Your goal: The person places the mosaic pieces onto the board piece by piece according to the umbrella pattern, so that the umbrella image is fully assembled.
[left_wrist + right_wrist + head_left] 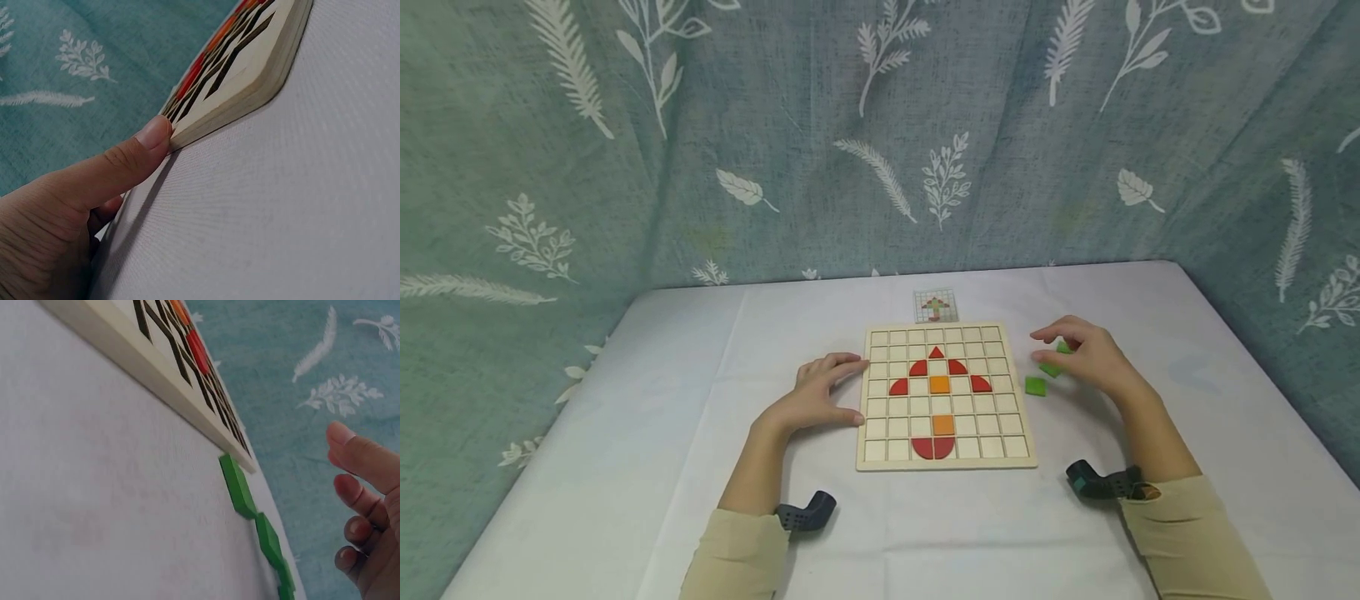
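Observation:
A wooden grid board point(874, 465) lies flat on the table, with several red and orange pieces in its cells. Among these are a red triangle point(936, 353), an orange square point(939, 384) and red quarter-round pieces point(898, 387). My left hand point(808, 402) rests at the board's left edge, thumb and fingertips touching its rim, fingers extended. To the right of the board, my right hand point(1093, 354) hovers above several green square tiles, thumb and fingers apart, with nothing between them. The nearest green tile point(1036, 386) lies beside the board; the hand partly hides the others.
Behind the board lies a small printed card point(936, 306) showing a coloured pattern on a grid. A white cloth point(587, 467) covers the table, and a leaf-patterned curtain point(805, 100) hangs around its back and sides. Each wrist wears a black camera mount point(808, 512).

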Motion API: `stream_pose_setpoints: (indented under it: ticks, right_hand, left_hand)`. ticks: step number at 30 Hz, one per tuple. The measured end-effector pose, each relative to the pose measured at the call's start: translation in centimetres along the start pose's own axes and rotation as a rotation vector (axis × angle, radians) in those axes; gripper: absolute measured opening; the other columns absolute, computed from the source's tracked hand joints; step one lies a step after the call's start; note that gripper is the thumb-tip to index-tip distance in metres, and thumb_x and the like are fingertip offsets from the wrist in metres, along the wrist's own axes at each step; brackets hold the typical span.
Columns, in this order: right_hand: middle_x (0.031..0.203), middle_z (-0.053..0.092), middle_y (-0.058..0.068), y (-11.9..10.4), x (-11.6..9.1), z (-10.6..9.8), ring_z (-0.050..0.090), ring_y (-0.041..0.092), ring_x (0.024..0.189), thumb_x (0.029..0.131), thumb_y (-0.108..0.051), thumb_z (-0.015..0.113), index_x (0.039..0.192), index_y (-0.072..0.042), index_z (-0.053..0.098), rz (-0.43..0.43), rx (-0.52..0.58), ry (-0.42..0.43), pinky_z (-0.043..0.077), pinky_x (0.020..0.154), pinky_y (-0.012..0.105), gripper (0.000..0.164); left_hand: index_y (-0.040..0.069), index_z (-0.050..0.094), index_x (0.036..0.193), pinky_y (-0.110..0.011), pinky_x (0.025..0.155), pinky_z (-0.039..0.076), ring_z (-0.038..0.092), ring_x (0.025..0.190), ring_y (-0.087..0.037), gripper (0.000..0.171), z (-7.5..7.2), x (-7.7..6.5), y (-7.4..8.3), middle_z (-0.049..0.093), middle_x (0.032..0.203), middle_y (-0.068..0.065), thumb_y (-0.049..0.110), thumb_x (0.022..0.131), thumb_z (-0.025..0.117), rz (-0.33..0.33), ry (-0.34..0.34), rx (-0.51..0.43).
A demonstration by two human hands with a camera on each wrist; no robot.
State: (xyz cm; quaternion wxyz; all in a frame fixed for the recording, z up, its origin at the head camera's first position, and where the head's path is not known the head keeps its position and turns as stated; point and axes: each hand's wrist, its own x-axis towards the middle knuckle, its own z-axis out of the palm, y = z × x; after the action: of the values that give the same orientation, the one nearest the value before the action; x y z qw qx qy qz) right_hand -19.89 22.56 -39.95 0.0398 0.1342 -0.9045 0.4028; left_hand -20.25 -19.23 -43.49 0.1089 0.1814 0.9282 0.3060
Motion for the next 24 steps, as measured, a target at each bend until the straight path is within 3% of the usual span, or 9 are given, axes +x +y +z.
stream_pose_setpoints:
  ticks: [9, 16, 24]
  right_hand:
    - [0.108, 0.06, 0.021, 2.5, -0.3, -0.6, 0.05, 0.034, 0.102, 0.086, -0.023, 0.07, 0.114, 0.002, 0.065, 0.076, -0.06, 0.12, 0.038, 0.087, 0.048, 0.038]
    - [0.114, 0.056, 0.022, 4.0, -0.7, -0.5, 0.05, 0.037, 0.108, 0.087, -0.027, 0.068, 0.116, 0.002, 0.063, 0.145, -0.034, 0.147, 0.038, 0.092, 0.053, 0.041]
    - [0.118, 0.054, 0.024, 5.0, -0.3, 0.2, 0.05, 0.037, 0.106, 0.087, -0.025, 0.068, 0.118, 0.003, 0.062, 0.19, -0.049, 0.157, 0.041, 0.087, 0.05, 0.042]
  left_hand:
    - [0.028, 0.045, 0.142, -0.057, 0.107, 0.017, 0.019, 0.137, -0.029, 0.088, 0.0, 0.0, -0.3, 0.036, 0.145, 0.001, 0.048, 0.064, 0.082, 0.012, -0.01, -0.005]
    - [0.026, 0.045, 0.142, -0.054, 0.107, 0.017, 0.02, 0.137, -0.029, 0.089, 0.0, 0.1, -0.2, 0.037, 0.145, 0.0, 0.046, 0.063, 0.083, 0.014, -0.005, -0.003]
    - [0.025, 0.046, 0.141, -0.056, 0.108, 0.017, 0.021, 0.137, -0.029, 0.089, -0.1, 0.1, 0.0, 0.037, 0.145, -0.002, 0.046, 0.063, 0.083, 0.007, -0.002, -0.001]
